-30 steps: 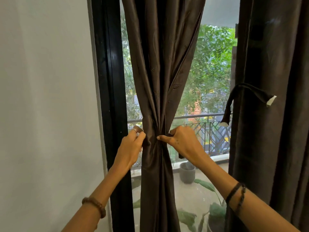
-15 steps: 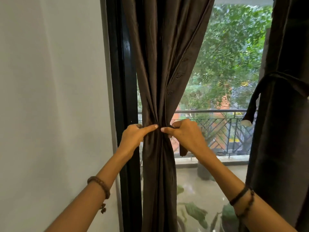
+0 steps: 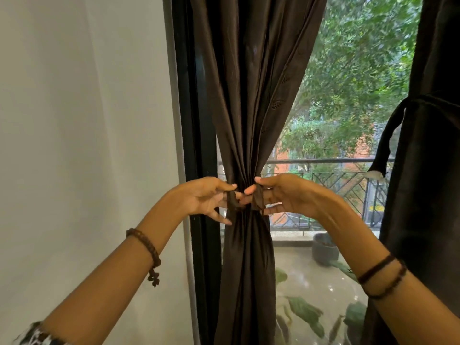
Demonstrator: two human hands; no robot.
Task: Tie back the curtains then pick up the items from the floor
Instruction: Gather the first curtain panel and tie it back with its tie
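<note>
grey pot [image 3: 324, 249] by balcony railing [image 3: 331, 161] — green trees [image 3: 361, 70] beyond.

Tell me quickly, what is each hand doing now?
Left hand: pinching one end of the tie-back strip at the gathered curtain.
Right hand: pinching the strip's other end.

Left curtain [image 3: 251, 100]: top and hem cut off by the frame edges.
Right curtain [image 3: 433, 170]: cut off at the top, right and bottom edges.
Tie-back [image 3: 257, 199]: its run behind the gathered fabric is hidden; only two ends show.
Left hand [image 3: 199, 197]: fingertips partly hidden behind a tie-back end.
Right hand [image 3: 288, 195]: fingers partly covered by the other end.
Floor: not in view indoors.
Balcony leaves [image 3: 306, 312]: blurred.
</note>
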